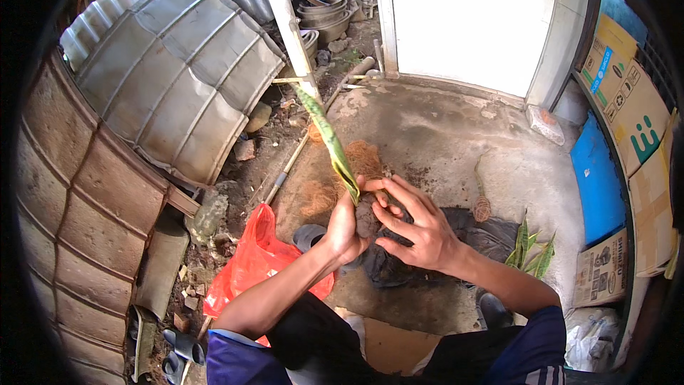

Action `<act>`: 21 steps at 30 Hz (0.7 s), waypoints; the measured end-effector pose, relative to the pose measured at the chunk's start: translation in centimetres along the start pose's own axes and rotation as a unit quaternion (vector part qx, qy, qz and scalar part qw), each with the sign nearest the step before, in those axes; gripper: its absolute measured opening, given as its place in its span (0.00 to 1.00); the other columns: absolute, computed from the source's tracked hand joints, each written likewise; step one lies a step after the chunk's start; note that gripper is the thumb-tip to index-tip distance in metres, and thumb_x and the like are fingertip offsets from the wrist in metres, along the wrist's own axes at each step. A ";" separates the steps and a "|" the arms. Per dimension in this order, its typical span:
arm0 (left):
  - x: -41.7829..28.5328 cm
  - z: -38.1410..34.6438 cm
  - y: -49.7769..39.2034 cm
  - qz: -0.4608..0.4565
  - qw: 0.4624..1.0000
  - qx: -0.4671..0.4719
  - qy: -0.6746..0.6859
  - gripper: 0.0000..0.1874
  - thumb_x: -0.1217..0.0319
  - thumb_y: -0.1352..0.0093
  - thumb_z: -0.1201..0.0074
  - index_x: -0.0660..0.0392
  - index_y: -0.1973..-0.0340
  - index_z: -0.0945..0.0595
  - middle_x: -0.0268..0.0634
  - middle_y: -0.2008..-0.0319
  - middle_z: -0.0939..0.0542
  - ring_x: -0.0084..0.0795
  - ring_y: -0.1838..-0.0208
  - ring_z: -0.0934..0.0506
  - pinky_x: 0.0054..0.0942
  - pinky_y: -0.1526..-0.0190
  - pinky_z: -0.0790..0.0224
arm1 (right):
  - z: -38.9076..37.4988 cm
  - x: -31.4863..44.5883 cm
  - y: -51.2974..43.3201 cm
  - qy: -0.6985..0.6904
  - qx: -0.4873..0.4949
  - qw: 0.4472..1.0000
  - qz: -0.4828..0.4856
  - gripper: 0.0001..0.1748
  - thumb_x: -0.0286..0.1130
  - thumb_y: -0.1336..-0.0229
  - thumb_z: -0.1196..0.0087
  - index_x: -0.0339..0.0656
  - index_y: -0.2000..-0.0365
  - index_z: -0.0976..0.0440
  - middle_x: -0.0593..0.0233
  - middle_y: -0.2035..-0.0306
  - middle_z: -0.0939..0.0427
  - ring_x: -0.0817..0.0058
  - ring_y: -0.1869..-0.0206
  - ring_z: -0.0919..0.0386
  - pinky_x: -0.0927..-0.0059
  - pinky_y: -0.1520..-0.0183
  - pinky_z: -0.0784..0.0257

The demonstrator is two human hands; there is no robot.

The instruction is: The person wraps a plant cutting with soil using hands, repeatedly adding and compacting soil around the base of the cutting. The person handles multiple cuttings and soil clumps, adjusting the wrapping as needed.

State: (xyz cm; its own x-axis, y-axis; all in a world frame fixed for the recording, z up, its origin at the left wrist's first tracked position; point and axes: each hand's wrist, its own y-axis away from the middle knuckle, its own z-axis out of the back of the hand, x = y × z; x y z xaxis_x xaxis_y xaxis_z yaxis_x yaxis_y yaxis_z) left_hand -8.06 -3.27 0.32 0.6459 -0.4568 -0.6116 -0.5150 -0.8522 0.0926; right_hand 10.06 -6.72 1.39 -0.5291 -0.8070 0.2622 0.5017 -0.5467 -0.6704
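Note:
My left hand is closed around a ball of dark soil, from which a variegated snake plant leaf rises up and to the left. The fingers of my right hand are spread, their tips against the ball's right side and top. Beyond the hands, loose brown coconut fibre lies in clumps on the concrete. A black plastic sheet spreads beneath and right of my right hand. On its far edge sits a wrapped root ball with a thin leaf. More snake plant leaves lie at the right.
A red plastic bag lies left of my left forearm. A thin pole runs along the concrete's left edge. Bent metal panels stand at the left, stacked pots at the back. Cardboard boxes and a blue panel line the right.

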 end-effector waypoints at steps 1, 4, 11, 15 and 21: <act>-0.5 0.3 0.1 0.012 0.999 0.028 0.031 0.24 0.53 0.22 0.67 0.60 0.49 0.26 0.40 0.65 0.22 0.38 0.57 0.20 0.37 0.49 0.24 | 0.5 0.0 -0.5 -0.005 0.002 1.000 0.003 0.26 0.42 0.44 0.39 0.41 0.47 0.24 0.48 0.36 0.38 0.54 0.33 0.38 0.56 0.34 0.38; -0.8 -0.6 0.1 0.035 0.999 0.013 0.021 0.24 0.52 0.22 0.66 0.59 0.47 0.26 0.40 0.62 0.21 0.38 0.53 0.21 0.38 0.46 0.26 | 1.2 -0.5 -0.8 -0.022 -0.005 1.000 0.015 0.27 0.42 0.45 0.39 0.39 0.47 0.24 0.48 0.37 0.36 0.53 0.35 0.36 0.56 0.34 0.38; -0.3 -1.1 0.2 0.022 1.000 -0.001 0.001 0.27 0.52 0.22 0.69 0.60 0.43 0.27 0.44 0.48 0.22 0.40 0.45 0.23 0.40 0.41 0.30 | 0.7 -0.3 -0.2 0.007 0.000 1.000 0.005 0.31 0.44 0.44 0.39 0.34 0.45 0.27 0.48 0.36 0.37 0.52 0.33 0.38 0.56 0.34 0.38; 0.0 -0.9 0.7 0.008 1.000 0.003 -0.020 0.27 0.53 0.22 0.71 0.61 0.42 0.28 0.44 0.48 0.23 0.39 0.45 0.24 0.40 0.40 0.30 | 0.1 0.3 0.3 0.016 0.007 1.000 0.005 0.33 0.49 0.42 0.42 0.34 0.45 0.28 0.50 0.37 0.36 0.52 0.32 0.40 0.54 0.33 0.39; 0.1 -1.9 0.9 0.011 0.997 -0.034 -0.074 0.30 0.51 0.21 0.74 0.61 0.39 0.30 0.44 0.50 0.23 0.39 0.45 0.24 0.40 0.40 0.30 | 0.4 0.3 0.6 -0.002 0.006 1.000 0.000 0.30 0.48 0.44 0.41 0.40 0.46 0.26 0.53 0.37 0.36 0.52 0.32 0.41 0.52 0.33 0.39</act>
State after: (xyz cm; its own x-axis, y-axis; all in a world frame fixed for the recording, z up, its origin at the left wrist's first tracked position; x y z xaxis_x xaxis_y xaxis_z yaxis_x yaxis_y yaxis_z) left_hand -7.36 -4.57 1.87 0.5423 -0.4366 -0.7179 -0.4850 -0.8603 0.1569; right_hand 10.50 -7.35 1.30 -0.5266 -0.8075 0.2657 0.5101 -0.5502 -0.6611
